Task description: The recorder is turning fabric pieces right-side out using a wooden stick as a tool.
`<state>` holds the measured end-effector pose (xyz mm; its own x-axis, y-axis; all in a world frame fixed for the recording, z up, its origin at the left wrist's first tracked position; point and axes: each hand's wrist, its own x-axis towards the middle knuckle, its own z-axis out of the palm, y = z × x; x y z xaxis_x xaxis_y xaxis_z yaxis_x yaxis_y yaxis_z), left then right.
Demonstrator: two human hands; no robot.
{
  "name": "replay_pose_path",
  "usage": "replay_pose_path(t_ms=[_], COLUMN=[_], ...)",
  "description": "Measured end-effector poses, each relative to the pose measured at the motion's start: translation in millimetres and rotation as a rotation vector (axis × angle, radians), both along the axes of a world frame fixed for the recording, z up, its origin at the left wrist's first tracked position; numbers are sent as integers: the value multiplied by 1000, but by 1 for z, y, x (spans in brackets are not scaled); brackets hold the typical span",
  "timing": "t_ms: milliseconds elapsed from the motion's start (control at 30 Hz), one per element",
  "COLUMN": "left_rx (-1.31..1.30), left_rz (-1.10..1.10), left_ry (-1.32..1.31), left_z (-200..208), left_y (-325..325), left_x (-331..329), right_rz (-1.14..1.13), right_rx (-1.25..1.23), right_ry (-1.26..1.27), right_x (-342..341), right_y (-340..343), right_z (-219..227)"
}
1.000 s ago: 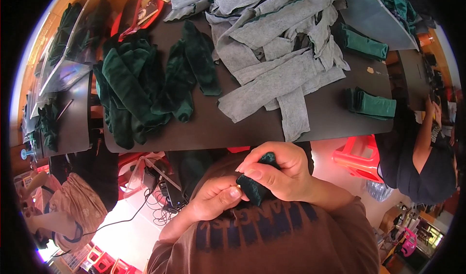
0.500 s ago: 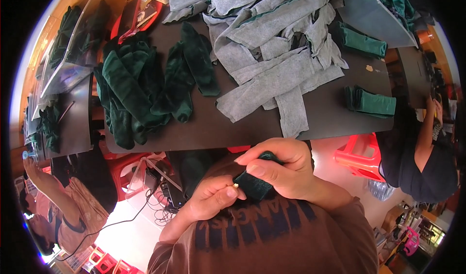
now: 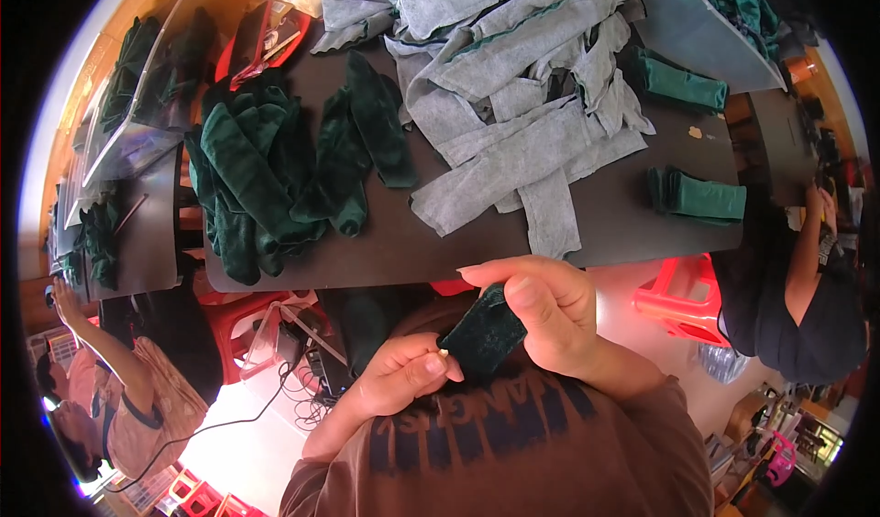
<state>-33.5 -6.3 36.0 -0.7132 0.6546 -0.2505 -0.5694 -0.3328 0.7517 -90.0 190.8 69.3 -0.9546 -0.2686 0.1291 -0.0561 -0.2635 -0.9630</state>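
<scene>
Close to my chest, a short dark green velvet piece (image 3: 486, 335) is stretched between my two hands. My left hand (image 3: 403, 375) pinches its lower left corner between thumb and fingertips; a small pale yellowish bit shows there, too small to name. The upper right end is gripped by my right hand (image 3: 555, 320), with the thumb over the cloth and the index finger extended above it. Beyond my hands, grey-backed fabric strips (image 3: 500, 178) lie in a loose heap on the dark table (image 3: 623, 233). Dark green velvet tubes (image 3: 243, 150) are piled to their left.
Two folded green fabric bundles, one near (image 3: 706, 198) and one farther (image 3: 683, 84), lie at the table's right. A red tray (image 3: 298, 51) sits at the back left. Red stools (image 3: 683, 302) stand by the table. People work at both sides; a black cable (image 3: 234, 423) runs at left.
My right hand has shifted slightly right and turned, its fingers less curled over the velvet piece, so more of the cloth shows. The left hand keeps its pinch. The person at left moved an arm.
</scene>
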Motion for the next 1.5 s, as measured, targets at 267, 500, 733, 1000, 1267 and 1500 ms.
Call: replay_pose_path(t_ms=[267,500,733,1000,1267,1500], left_rx=[33,37,-40,-36,-42,-90], left_rz=[16,8,-51,-32,-15,-44], left_ry=[6,-45,-4,-16,-21,9], left_z=[2,2,1,2,2,2], left_y=[6,3,1,2,0,1], left_x=[-1,-3,-1,-5,-4,-2], right_rz=[-106,-131,-54,58,83,45], right_rx=[270,243,66,-15,-34,-57], right_ry=[324,172,163,-35,-130,-200], right_x=[5,8,-5,0,-2,0], right_y=[0,-1,6,-2,-5,-5], right_z=[-12,-15,-19,-6,-1,7])
